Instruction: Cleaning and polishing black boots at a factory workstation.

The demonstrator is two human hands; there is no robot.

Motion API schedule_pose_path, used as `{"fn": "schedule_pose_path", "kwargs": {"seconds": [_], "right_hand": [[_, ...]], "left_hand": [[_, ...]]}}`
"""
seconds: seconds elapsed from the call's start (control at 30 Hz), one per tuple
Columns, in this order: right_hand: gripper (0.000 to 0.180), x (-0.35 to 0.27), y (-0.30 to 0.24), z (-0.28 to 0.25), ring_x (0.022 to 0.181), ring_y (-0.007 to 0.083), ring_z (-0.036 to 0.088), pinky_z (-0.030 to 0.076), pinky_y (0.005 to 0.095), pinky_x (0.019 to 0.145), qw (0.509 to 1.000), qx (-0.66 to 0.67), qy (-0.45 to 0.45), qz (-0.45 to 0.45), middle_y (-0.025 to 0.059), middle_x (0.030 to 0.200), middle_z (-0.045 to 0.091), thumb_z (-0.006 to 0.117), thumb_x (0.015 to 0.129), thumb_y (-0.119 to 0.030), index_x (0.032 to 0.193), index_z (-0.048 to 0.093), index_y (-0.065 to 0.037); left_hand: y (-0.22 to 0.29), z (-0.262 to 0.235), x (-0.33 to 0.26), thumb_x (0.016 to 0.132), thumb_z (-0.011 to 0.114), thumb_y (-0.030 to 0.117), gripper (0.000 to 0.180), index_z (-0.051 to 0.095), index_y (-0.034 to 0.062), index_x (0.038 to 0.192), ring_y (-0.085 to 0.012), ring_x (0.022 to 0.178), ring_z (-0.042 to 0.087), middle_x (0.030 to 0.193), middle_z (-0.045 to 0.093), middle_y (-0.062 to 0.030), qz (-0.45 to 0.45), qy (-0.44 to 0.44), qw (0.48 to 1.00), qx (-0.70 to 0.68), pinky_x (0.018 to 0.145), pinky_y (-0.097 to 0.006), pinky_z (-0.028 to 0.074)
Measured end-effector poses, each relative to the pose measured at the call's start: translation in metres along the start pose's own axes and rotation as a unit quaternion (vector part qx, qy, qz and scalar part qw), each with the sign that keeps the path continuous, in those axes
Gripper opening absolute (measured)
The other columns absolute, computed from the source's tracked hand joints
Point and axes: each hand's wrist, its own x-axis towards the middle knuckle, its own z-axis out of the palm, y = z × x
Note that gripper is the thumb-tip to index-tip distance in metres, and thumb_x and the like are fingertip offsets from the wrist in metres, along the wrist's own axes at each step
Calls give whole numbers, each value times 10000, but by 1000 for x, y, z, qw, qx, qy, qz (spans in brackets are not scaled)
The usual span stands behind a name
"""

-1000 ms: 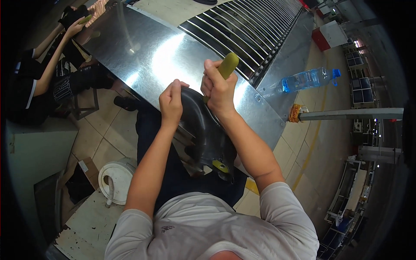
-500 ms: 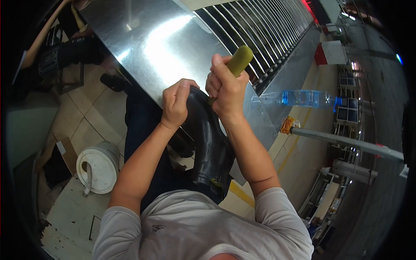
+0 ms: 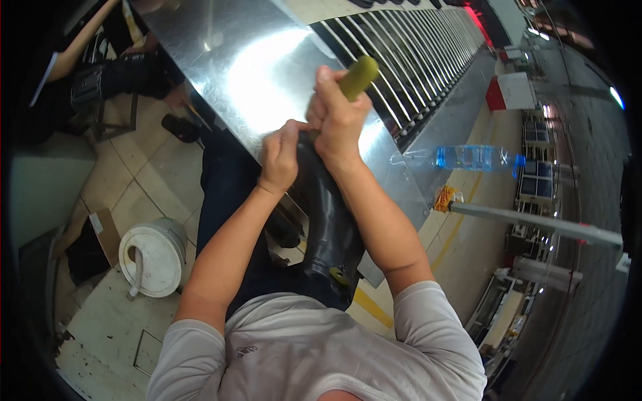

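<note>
A thick, curved black rubber hose [image 3: 324, 212] lies between my forearms, its lower end close to my waist. My left hand [image 3: 281, 158] is closed on the far end of this hose. Wrapped in my right hand [image 3: 340, 121] is a rounded olive-green handle [image 3: 359, 76], whose top sticks out past the thumb. Whatever joins the handle below my fist is hidden. Both hands are close together, over the near part of the shiny metal table [image 3: 221, 40]. A small green patch [image 3: 339, 275] shows at the lower end of the hose.
A rack of parallel metal rods [image 3: 401, 60] runs away beyond the table. To the right are a clear blue-tinted bottle [image 3: 468, 158] and a grey pole [image 3: 528, 215]. A white lidded bucket [image 3: 154, 260] stands at lower left. Another person's arm [image 3: 87, 37] shows at upper left.
My right hand has moved left and slightly away from me with the green handle, closer to my left hand. My left hand has shifted slightly right and toward me.
</note>
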Motion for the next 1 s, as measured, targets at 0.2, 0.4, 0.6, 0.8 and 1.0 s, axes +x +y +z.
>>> {"fn": "schedule_pose_path", "kwargs": {"seconds": [0.2, 0.4, 0.6, 0.8, 1.0], "right_hand": [[230, 2, -31, -43, 465, 108, 432, 381, 274, 463, 999, -7, -40, -27, 2, 646, 495, 720, 965, -236, 1040, 622, -42], [240, -51, -64, -93, 454, 117, 474, 393, 270, 459, 995, 96, -18, -7, 15, 594, 490, 703, 968, -194, 1103, 616, -15], [201, -71, -36, -91, 431, 71, 395, 305, 247, 405, 998, 33, 29, 42, -24, 575, 439, 719, 947, -181, 1041, 606, -45], [184, -42, -35, -65, 404, 60, 368, 262, 235, 391, 999, 11, 20, 44, -42, 553, 432, 740, 928, -166, 985, 601, -58], [224, -16, -34, -50, 403, 52, 374, 271, 228, 384, 999, -10, 0, 42, -41, 553, 441, 778, 899, -186, 941, 605, -51]], "left_hand": [[7, 5, 1, 1114, 351, 327, 526, 705, -32, 965, -161, 779, 618, 834, 687, -85, -34, -22, 999, -28, 780, -300, 492], [7, 7, 2, 1112, 367, 357, 538, 705, -34, 961, -150, 789, 621, 857, 690, -65, -40, -11, 999, -22, 778, -286, 484], [8, 4, 1, 1101, 359, 313, 499, 690, -34, 961, -152, 794, 620, 860, 689, -74, -40, -17, 999, -25, 772, -289, 486], [12, 0, 2, 1089, 359, 280, 472, 683, -28, 937, -151, 792, 610, 856, 681, -73, -48, -30, 998, -12, 771, -291, 485], [15, 1, 2, 1088, 350, 253, 471, 684, -33, 922, -147, 760, 599, 819, 672, -75, -41, -47, 998, -1, 751, -289, 482]]}}
